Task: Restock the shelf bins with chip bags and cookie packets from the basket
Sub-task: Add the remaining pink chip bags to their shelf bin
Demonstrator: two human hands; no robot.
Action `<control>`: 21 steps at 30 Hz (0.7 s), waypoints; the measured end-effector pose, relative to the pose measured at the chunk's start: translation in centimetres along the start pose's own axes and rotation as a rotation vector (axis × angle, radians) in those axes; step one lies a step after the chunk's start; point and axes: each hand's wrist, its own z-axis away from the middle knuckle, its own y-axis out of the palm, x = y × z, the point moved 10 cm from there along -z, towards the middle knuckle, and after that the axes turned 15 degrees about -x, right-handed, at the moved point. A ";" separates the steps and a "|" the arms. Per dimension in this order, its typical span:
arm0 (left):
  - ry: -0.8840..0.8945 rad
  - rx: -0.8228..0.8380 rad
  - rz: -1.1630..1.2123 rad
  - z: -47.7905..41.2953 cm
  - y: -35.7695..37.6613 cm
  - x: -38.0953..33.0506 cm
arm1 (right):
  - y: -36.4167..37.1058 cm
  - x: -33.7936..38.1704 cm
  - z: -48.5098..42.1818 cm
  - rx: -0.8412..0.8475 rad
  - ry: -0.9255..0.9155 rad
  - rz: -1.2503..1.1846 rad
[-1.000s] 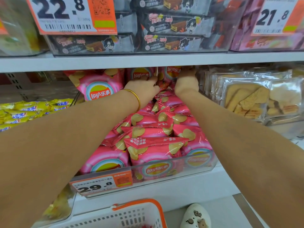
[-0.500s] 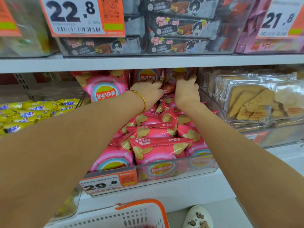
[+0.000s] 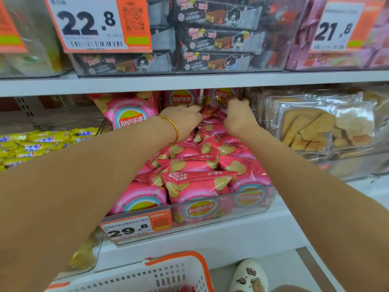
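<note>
A clear shelf bin (image 3: 221, 209) is packed with pink chip bags (image 3: 195, 186) standing in rows. Both my arms reach deep into its back, under the shelf above. My left hand (image 3: 183, 121), with a gold bangle on the wrist, rests on a pink chip bag at the back (image 3: 182, 99). Just to its right, my right hand (image 3: 239, 116) grips the lower edge of another upright pink bag (image 3: 221, 95). Fingertips of both hands are hidden among the bags. The white basket with an orange rim (image 3: 168, 275) sits below, near the bottom edge.
Right of the chip bin stands a clear bin of cookie packets (image 3: 311, 131). Yellow packets (image 3: 42, 142) lie in the bin to the left. The upper shelf (image 3: 189, 81) holds dark wafer boxes (image 3: 219, 39) and price tags. A white shoe (image 3: 250, 275) is on the floor.
Both hands have stayed at the back of the chip bin, and the right hand has closed a little lower on the rear bag. The view has shifted slightly.
</note>
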 end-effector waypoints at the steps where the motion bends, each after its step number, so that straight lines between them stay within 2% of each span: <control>1: -0.005 -0.007 0.007 0.4 -0.5 0.0 | -0.7 0.1 0.6 -0.015 0.002 -0.026; 4: -0.023 -0.065 0.085 2.3 -2.9 -0.4 | -3.5 1.2 3.1 -0.077 -0.066 -0.127; 8: 0.041 -0.467 0.437 9.7 -10.6 -2.4 | -8.8 4.5 10.8 -0.170 -0.259 -0.304; 10: 0.020 -0.517 0.602 15.6 -12.6 -3.7 | -9.7 6.2 16.3 -0.072 -0.322 -0.433; 13: -0.102 -0.338 0.687 24.5 -9.7 -6.2 | -4.1 8.0 24.6 0.370 -0.285 -0.501; 16: -0.230 0.073 0.711 32.3 -1.9 -8.7 | 6.6 7.9 33.6 0.882 -0.384 -0.168; 18: -0.260 0.284 0.725 36.6 2.8 -10.1 | 12.9 6.4 38.9 1.064 -0.531 0.103; 20: -0.307 0.374 0.740 39.8 5.5 -10.9 | 17.9 4.5 42.4 1.118 -0.599 0.239; 21: -0.336 0.389 0.753 40.8 6.3 -11.1 | 20.0 3.6 43.1 1.095 -0.602 0.264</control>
